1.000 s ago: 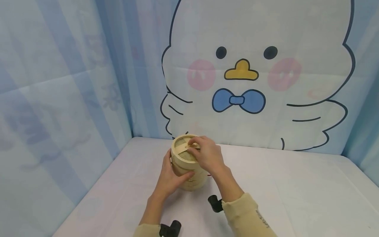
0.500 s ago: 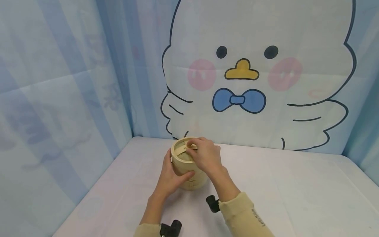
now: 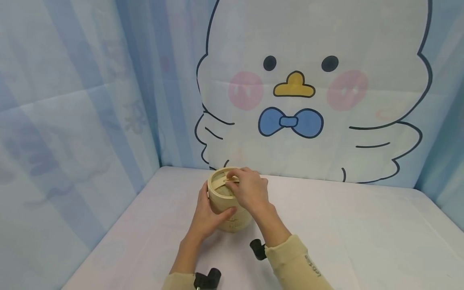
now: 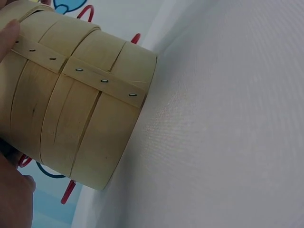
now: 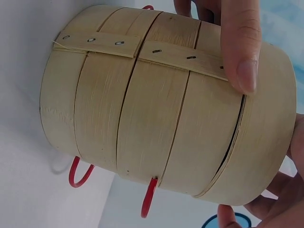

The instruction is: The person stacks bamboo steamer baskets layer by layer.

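A round two-tier bamboo steamer point(image 3: 232, 221) stands upright on the table in the head view. Its woven lid point(image 3: 219, 177) lies on top, with a thin dark gap along the lid's lower edge in the right wrist view. My left hand point(image 3: 205, 217) grips the steamer's side, its thumb point(image 5: 242, 52) pressing near the stapled seam. With curled fingers, my right hand point(image 3: 250, 188) pinches the small handle point(image 3: 230, 180) in the middle of the lid. Red loops point(image 5: 149, 197) stick out from the tiers in both wrist views.
The steamer stands on a white-covered table point(image 3: 344, 237), near its back edge. Behind it hangs a cloth backdrop point(image 3: 290, 149) with a cartoon bird, and a blue striped curtain point(image 3: 72, 121) is at the left. Black camera mounts point(image 3: 208, 278) sit on both wrists.
My right hand and the lid have shifted slightly left, and the lid's back rim sits a little lower than a second ago. My left hand keeps its grip on the steamer.
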